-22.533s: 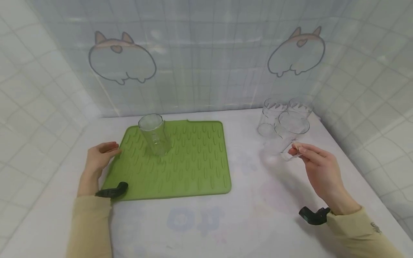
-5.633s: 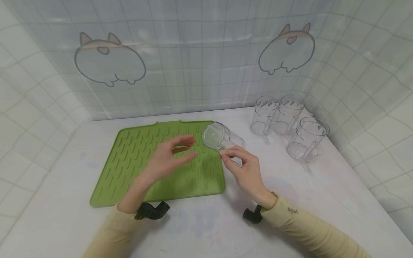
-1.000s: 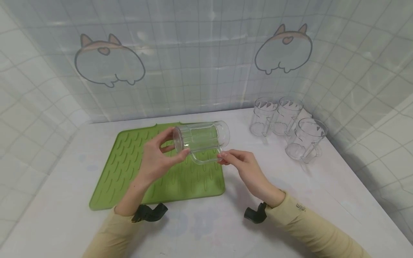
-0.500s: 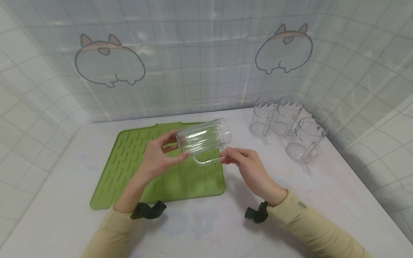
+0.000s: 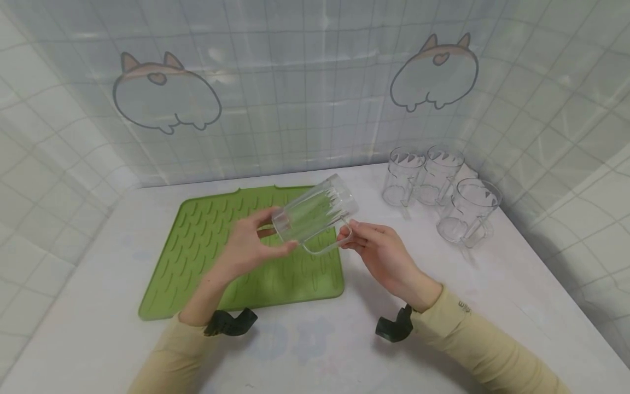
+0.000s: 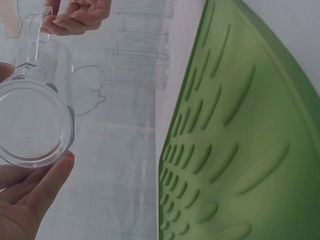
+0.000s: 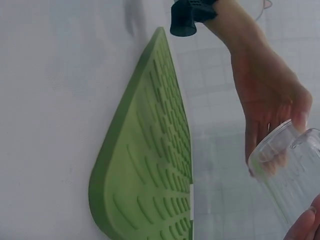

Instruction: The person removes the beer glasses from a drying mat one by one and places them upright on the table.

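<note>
A clear glass mug (image 5: 312,213) is held aslant above the green ridged mat (image 5: 197,257). Its base end lies to the lower left, its other end to the upper right. My left hand (image 5: 246,241) grips the base end between thumb and fingers. On the handle, my right hand (image 5: 384,251) pinches with thumb and fingertips. From the left wrist, the mug's round base (image 6: 35,122) faces the camera, with left fingers (image 6: 47,187) under it. The right wrist view cuts off part of the mug (image 7: 292,170).
Three more clear mugs stand upright at the back right of the white table: one at the rear (image 5: 396,189), another beside it (image 5: 438,178), and a third nearer (image 5: 462,210). A tiled sheet with cartoon drawings forms the back wall (image 5: 305,109).
Over the last second the held mug has tilted, its right end rising. Earlier, only the right hand held it, the left apart. Longest ago, a mug stood on the mat; none stands there now.
</note>
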A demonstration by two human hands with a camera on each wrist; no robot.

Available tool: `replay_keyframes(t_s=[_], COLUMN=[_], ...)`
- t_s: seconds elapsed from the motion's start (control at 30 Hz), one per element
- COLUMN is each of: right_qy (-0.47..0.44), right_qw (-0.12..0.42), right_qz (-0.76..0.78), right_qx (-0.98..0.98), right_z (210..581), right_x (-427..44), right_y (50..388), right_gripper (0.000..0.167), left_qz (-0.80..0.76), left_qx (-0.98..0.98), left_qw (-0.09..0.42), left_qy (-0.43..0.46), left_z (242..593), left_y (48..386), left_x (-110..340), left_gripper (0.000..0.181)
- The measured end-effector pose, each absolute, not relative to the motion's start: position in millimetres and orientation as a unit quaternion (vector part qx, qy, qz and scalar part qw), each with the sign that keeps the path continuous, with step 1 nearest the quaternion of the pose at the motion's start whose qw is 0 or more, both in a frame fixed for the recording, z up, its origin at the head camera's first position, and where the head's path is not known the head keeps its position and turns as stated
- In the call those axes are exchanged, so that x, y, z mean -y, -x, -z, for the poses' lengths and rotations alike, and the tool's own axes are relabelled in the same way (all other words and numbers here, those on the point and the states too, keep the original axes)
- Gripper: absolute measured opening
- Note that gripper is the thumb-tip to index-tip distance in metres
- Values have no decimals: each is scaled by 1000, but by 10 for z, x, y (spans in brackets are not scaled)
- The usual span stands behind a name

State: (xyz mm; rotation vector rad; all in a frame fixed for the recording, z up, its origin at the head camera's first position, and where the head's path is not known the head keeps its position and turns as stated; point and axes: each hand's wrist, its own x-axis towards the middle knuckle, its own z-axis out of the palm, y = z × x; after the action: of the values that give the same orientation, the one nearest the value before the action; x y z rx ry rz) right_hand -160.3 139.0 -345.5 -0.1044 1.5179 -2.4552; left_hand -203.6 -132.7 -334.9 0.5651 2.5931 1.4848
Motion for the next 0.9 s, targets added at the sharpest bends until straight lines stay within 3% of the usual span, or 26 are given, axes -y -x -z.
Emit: replay_keyframes(t_s=[0.3,0.73,0.9], right_qy=[32,60,83], right_qw=[151,174,182], right_qz=[864,880,882], right_qx=[-480,-437,-427], right_z=[3403,3357,3364], right_x=[-1390,-1375,-1370], right_y=[1586,1546,1530], right_gripper=[37,39,40], left_qz=[-457,-434,-427], left_qx=[-865,-874,-877], left_qw=[47,76,82], left_qy=[-199,-205,-207], left_z=[3365,3367,3371], left_y=[2025,2024,2014], left_x=[1288,1272,1258], left_gripper=[57,69,64])
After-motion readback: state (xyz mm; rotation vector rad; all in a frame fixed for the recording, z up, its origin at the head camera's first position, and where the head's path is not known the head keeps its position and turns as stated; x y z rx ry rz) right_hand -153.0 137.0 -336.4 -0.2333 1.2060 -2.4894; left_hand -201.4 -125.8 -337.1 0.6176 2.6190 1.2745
